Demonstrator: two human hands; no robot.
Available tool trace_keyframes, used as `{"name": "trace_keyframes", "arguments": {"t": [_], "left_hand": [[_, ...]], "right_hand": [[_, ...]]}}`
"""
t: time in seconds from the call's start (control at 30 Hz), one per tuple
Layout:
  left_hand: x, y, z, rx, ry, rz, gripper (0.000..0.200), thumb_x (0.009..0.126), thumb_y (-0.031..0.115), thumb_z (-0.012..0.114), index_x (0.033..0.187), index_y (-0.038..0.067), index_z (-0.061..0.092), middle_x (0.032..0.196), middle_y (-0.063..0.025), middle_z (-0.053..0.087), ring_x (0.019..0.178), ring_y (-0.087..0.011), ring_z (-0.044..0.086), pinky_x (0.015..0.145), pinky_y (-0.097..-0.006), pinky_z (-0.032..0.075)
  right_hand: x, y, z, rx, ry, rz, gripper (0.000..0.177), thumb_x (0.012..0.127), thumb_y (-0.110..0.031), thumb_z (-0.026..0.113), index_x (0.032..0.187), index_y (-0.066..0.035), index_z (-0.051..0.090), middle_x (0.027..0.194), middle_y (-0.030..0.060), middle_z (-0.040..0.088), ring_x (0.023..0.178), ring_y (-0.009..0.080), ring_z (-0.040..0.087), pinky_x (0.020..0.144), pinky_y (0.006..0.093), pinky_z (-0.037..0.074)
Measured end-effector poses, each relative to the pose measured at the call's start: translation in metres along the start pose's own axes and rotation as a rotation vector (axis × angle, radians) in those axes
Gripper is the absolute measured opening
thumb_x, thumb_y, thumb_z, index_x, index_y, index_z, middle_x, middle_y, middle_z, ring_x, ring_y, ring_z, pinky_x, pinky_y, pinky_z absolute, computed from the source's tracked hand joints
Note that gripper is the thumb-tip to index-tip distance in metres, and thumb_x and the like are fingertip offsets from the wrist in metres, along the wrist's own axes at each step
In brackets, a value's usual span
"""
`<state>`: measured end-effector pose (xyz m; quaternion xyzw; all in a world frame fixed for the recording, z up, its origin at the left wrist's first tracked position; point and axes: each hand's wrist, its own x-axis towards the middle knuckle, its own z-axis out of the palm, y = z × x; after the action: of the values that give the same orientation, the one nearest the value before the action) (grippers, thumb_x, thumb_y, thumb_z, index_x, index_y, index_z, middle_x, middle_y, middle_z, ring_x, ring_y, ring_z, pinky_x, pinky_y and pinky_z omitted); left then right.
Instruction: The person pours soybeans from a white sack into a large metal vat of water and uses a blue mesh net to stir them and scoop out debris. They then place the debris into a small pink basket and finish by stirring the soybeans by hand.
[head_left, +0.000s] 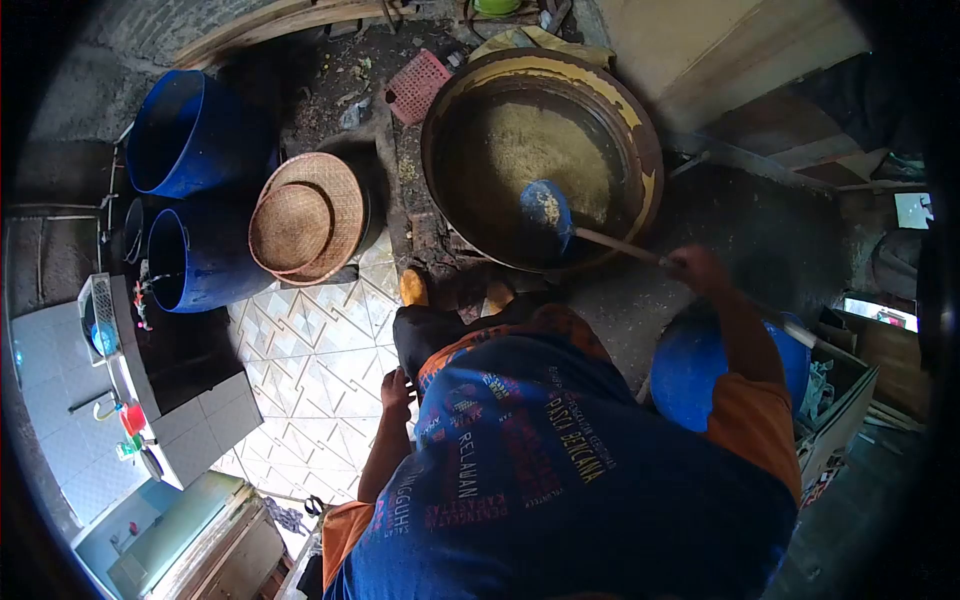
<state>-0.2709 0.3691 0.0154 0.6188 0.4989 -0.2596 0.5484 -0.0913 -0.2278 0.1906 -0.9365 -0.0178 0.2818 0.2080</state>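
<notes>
My right hand is closed round the wooden handle of a long scoop. Its blue bowl is over the near part of a large round vat, with pale bits in it. Yellowish, grainy-looking material lies in the vat, partly in shadow. My left hand hangs low beside my body, near my dark trousers, its fingers partly curled. Nothing can be made out in it.
Two blue drums stand at the left, beside stacked woven trays. A pink basket lies left of the vat. Another blue drum is by my right arm. Pale patterned tiles cover the floor at left.
</notes>
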Motion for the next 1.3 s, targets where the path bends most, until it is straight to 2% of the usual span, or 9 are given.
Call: {"name": "trace_keyframes", "arguments": {"t": [0.3, 0.43, 0.5, 0.7, 0.73, 0.87, 1.23, 1.27, 1.3], "left_hand": [[-0.006, -0.002, -0.008, 0.021, -0.005, 0.052, 0.045, 0.089, 0.037, 0.047, 0.118, 0.003, 0.043, 0.105, -0.014, 0.053, 0.081, -0.0236, 0.06, 0.056, -0.0314, 0.045], [-0.008, -0.005, -0.011, -0.021, 0.013, 0.03, 0.046, 0.089, 0.039, 0.047, 0.119, 0.004, 0.043, 0.104, -0.0136, 0.052, 0.079, -0.0234, 0.06, 0.056, -0.0325, 0.044], [-0.011, -0.004, -0.013, -0.025, 0.005, 0.027, 0.047, 0.088, 0.039, 0.047, 0.12, 0.004, 0.042, 0.105, -0.0138, 0.053, 0.08, -0.0236, 0.059, 0.058, -0.0335, 0.045], [-0.012, -0.002, -0.016, -0.014, 0.018, 0.034, 0.048, 0.088, 0.039, 0.047, 0.119, 0.003, 0.042, 0.102, -0.0134, 0.053, 0.077, -0.0229, 0.06, 0.054, -0.0312, 0.045], [-0.012, -0.003, -0.016, -0.022, 0.027, 0.044, 0.048, 0.088, 0.039, 0.047, 0.118, 0.002, 0.043, 0.1, -0.013, 0.053, 0.076, -0.0224, 0.06, 0.053, -0.0307, 0.045], [-0.006, -0.009, -0.018, 0.033, 0.014, 0.115, 0.047, 0.089, 0.04, 0.047, 0.118, 0.003, 0.043, 0.1, -0.0133, 0.053, 0.075, -0.0222, 0.06, 0.054, -0.0327, 0.046], [0.025, -0.018, -0.02, 0.187, -0.074, 0.232, 0.047, 0.088, 0.039, 0.048, 0.118, 0.003, 0.044, 0.103, -0.0133, 0.053, 0.078, -0.0221, 0.06, 0.056, -0.0325, 0.044], [-0.004, 0.015, -0.009, 0.059, -0.019, 0.052, 0.047, 0.087, 0.039, 0.049, 0.118, 0.003, 0.044, 0.102, -0.0132, 0.053, 0.076, -0.0212, 0.06, 0.053, -0.0308, 0.043], [0.002, 0.012, -0.009, 0.07, -0.031, 0.052, 0.047, 0.087, 0.039, 0.049, 0.118, 0.003, 0.044, 0.102, -0.0132, 0.053, 0.076, -0.0212, 0.06, 0.053, -0.0308, 0.043]], "right_hand": [[0.054, 0.005, 0.076, 0.317, 0.068, -0.148, 0.024, 0.068, -0.019, 0.066, 0.087, -0.003, 0.065, 0.072, 0.0145, 0.062, 0.062, 0.0209, 0.06, 0.059, 0.0333, 0.046], [0.072, -0.03, 0.092, 0.348, 0.146, -0.141, 0.025, 0.067, -0.017, 0.069, 0.088, -0.003, 0.066, 0.068, 0.0119, 0.062, 0.058, 0.0175, 0.059, 0.057, 0.0314, 0.046], [0.086, -0.044, 0.1, 0.484, 0.03, 0.033, 0.026, 0.071, -0.014, 0.07, 0.092, -0.001, 0.065, 0.071, 0.005, 0.063, 0.062, 0.0122, 0.059, 0.058, 0.0276, 0.046], [0.13, -0.074, 0.137, 0.782, 0.116, 0.193, 0.032, 0.074, -0.017, 0.069, 0.1, 0.0, 0.062, 0.072, 0.0053, 0.062, 0.053, 0.0105, 0.055, 0.046, 0.0254, 0.043], [0.132, -0.086, 0.13, 0.75, 0.069, 0.288, 0.04, 0.075, -0.016, 0.067, 0.109, 0.002, 0.057, 0.075, 0.0083, 0.063, 0.054, 0.0123, 0.057, 0.048, 0.025, 0.045], [0.149, -0.105, 0.142, 0.963, 0.18, 0.392, 0.04, 0.075, -0.016, 0.068, 0.109, 0.002, 0.057, 0.074, 0.0082, 0.063, 0.05, 0.0127, 0.056, 0.044, 0.0245, 0.043], [0.066, -0.101, 0.127, 1.201, 0.328, 0.236, 0.029, 0.077, -0.016, 0.068, 0.097, 0.003, 0.061, 0.073, 0.0038, 0.06, 0.055, 0.0085, 0.053, 0.05, 0.0229, 0.043], [0.053, -0.099, 0.127, 1.16, 0.352, 0.168, 0.028, 0.077, -0.017, 0.067, 0.097, 0.002, 0.061, 0.074, 0.0034, 0.06, 0.056, 0.0087, 0.054, 0.05, 0.0233, 0.043], [0.038, -0.098, 0.125, 1.119, 0.376, 0.102, 0.028, 0.078, -0.018, 0.066, 0.097, 0.002, 0.061, 0.074, 0.0029, 0.06, 0.057, 0.0089, 0.054, 0.051, 0.0237, 0.044]]}}
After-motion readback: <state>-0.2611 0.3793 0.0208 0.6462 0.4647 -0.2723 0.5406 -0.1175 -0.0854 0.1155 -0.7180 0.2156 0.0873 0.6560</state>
